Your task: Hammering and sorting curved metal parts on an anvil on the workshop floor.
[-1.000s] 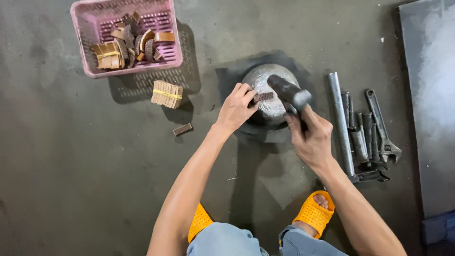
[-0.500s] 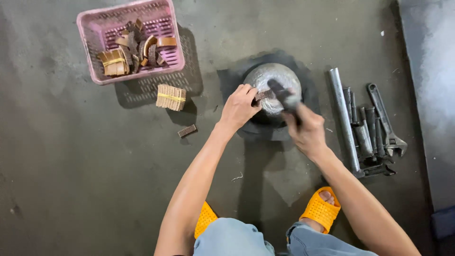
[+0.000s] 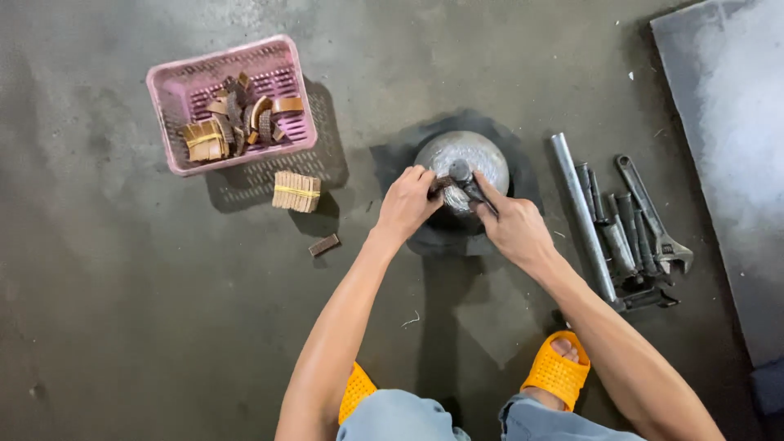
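Observation:
A round grey metal block (image 3: 465,152) sits on the dark floor in front of me. My left hand (image 3: 407,204) pinches a small dark piece (image 3: 442,184) flat on the block's top. My right hand (image 3: 510,229) grips the handle of a hammer, whose dark head (image 3: 460,171) rests down on that piece. Both of my arms reach forward over my knees and orange sandals (image 3: 558,371).
A pink plastic basket (image 3: 175,155) with several brown curved pieces stands at the upper left. A banded bundle of tan strips (image 3: 296,192) and one small dark piece (image 3: 324,244) lie near it. A metal pipe (image 3: 581,216), rods and an adjustable wrench (image 3: 653,220) lie at the right beside a grey sheet (image 3: 727,147).
The hammer was raised above the block a second ago; my right hand has swung it down onto the piece. My left hand stayed on the piece.

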